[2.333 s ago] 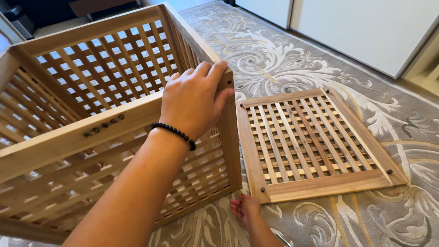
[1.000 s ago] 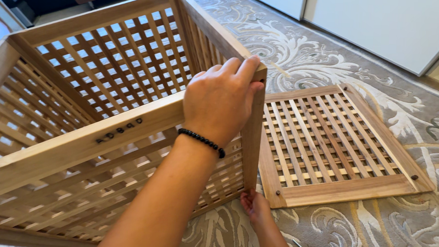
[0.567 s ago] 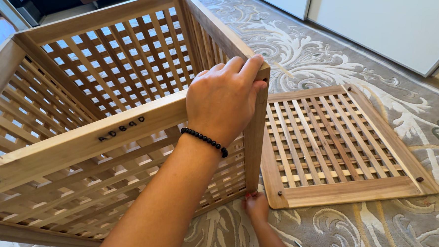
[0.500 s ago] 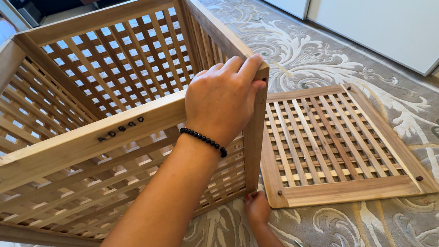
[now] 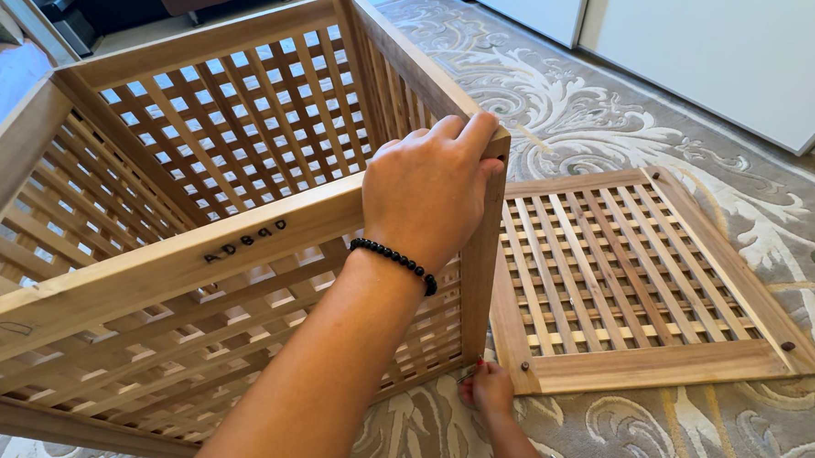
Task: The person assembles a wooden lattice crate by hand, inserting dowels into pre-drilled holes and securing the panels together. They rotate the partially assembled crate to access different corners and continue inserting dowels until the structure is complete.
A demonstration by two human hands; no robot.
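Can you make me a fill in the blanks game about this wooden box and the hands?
1. The left hand grips the top ____ of the lattice box.
2. The right hand is down at the box's ____ corner.
3. A flat lattice panel lies on the ____.

Missing words: corner; bottom; carpet

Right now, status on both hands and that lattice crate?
Left hand gripping top corner of wooden lattice crate. Right hand low at its bottom corner, on the patterned rug. Loose lattice panel flat beside it.

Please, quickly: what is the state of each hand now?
Left hand: closed over the wooden lattice box top corner.
Right hand: at the box's bottom corner; grip unclear.
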